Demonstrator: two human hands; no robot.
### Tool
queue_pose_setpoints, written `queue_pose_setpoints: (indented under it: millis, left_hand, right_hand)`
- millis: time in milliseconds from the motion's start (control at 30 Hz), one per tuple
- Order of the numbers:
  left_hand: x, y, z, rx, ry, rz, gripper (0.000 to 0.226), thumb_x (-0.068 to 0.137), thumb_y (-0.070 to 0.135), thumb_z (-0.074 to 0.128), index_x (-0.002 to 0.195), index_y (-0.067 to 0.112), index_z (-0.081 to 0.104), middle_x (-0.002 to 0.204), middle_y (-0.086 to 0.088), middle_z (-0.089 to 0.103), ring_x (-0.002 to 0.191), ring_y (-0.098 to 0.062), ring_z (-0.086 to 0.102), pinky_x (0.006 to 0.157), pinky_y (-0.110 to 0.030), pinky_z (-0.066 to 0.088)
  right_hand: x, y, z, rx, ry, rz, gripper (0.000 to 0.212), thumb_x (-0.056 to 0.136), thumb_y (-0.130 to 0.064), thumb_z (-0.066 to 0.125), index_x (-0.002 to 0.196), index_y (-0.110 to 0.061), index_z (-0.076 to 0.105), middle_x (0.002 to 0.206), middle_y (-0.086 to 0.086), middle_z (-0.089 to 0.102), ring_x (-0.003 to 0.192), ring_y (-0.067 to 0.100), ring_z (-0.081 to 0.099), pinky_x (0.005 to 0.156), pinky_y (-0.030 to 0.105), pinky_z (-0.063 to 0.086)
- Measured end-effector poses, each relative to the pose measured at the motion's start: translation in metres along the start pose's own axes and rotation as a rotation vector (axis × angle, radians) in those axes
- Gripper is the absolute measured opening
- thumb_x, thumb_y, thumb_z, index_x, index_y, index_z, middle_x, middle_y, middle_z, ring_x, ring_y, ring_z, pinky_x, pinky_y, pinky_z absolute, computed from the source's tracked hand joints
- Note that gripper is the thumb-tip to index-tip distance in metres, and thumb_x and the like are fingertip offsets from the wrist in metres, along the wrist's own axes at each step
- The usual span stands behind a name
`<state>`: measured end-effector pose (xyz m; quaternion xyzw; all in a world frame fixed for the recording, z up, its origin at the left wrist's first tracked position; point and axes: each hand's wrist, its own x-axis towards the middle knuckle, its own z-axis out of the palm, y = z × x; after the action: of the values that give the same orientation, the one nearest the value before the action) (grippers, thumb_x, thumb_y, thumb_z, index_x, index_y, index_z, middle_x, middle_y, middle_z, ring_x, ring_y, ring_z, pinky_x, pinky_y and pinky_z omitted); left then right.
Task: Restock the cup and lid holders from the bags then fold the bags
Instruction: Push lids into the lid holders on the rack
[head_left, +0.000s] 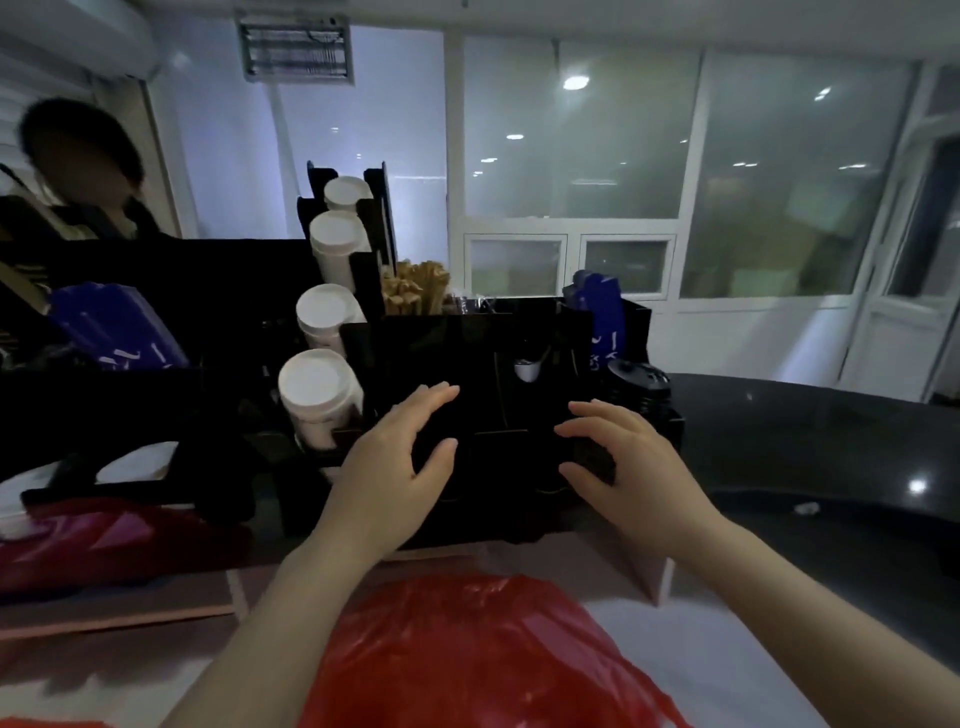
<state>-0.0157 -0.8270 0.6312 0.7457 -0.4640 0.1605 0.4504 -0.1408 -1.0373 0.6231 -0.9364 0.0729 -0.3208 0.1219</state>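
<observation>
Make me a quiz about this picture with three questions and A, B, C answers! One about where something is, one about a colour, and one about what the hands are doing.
1. Where are the white cup stacks?
A. Left of the hands
B. Right of the hands
C. Inside a bag

2. What colour is the bag nearest the camera?
A. Blue
B. Red
C. Green

3. How are the two hands?
A. Clenched in fists
B. Gripping a cup
C. Fingers spread open

Answers:
1 A: the stacks sit in a row to the left of the left hand.
2 B: it shows red below the arms.
3 C: the left hand and right hand both have their fingers apart in front of the black holder.
</observation>
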Motion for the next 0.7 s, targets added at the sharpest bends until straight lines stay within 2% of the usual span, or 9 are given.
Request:
queue_pose_setpoints:
  millis: [167,333,433,533,633,700]
  left_hand:
    - [0.026,0.005,0.066,0.066,-0.024,-0.072,0.049,0.094,0.026,0.053,0.14,0.036,0.039,0.141,0.022,0.035,0.136,0.006,0.02,0.109,-0.018,0.02]
    - [0.059,0.001,0.117,0.171,-0.008,-0.163,0.055,0.096,0.029,0.05,0.147,0.028,0.03,0.155,0.007,0.025,0.143,-0.003,0.012,0.117,-0.026,0.012]
    - [0.08,-0.007,0.133,0.326,0.04,-0.24,0.06,0.098,0.038,0.043,0.15,0.02,0.021,0.158,-0.001,0.017,0.146,-0.013,0.007,0.117,-0.03,0.002]
    - [0.087,-0.016,0.147,0.632,0.006,-0.325,0.07,0.097,0.052,0.03,0.152,0.016,0.007,0.16,-0.007,0.01,0.147,-0.02,0.004,0.118,-0.038,0.002]
    - [0.086,-0.021,0.155,0.793,0.021,-0.325,0.075,0.095,0.054,0.033,0.152,0.014,0.004,0.159,-0.009,0.012,0.147,-0.022,0.006,0.117,-0.04,0.001]
    - [0.086,-0.022,0.154,0.816,0.012,-0.327,0.077,0.094,0.053,0.036,0.151,0.012,0.004,0.159,-0.01,0.014,0.147,-0.022,0.008,0.117,-0.04,0.002]
  right_hand:
    - [0.012,0.07,-0.026,0.046,0.107,0.048,0.044,0.079,-0.021,0.074,0.121,-0.023,0.06,0.126,-0.006,0.056,0.119,0.017,0.05,0.099,0.024,0.036]
    - [0.046,0.122,-0.033,0.08,0.105,0.058,0.053,0.08,-0.026,0.073,0.128,-0.025,0.051,0.127,-0.005,0.052,0.116,0.016,0.05,0.09,0.022,0.034]
    - [0.071,0.138,-0.03,0.134,0.025,0.067,0.067,0.076,-0.037,0.074,0.135,-0.027,0.043,0.133,-0.004,0.048,0.12,0.016,0.045,0.093,0.024,0.033]
    - [0.09,0.147,-0.027,0.154,-0.131,0.068,0.081,0.072,-0.049,0.075,0.141,-0.027,0.037,0.132,-0.004,0.051,0.117,0.015,0.048,0.092,0.025,0.036]
    - [0.1,0.154,-0.026,0.179,-0.287,0.051,0.084,0.069,-0.057,0.074,0.14,-0.03,0.038,0.122,-0.009,0.055,0.106,0.01,0.052,0.084,0.022,0.036]
    - [0.105,0.159,-0.026,0.157,-0.359,0.02,0.088,0.068,-0.057,0.074,0.142,-0.031,0.035,0.128,-0.008,0.054,0.112,0.012,0.052,0.086,0.022,0.036]
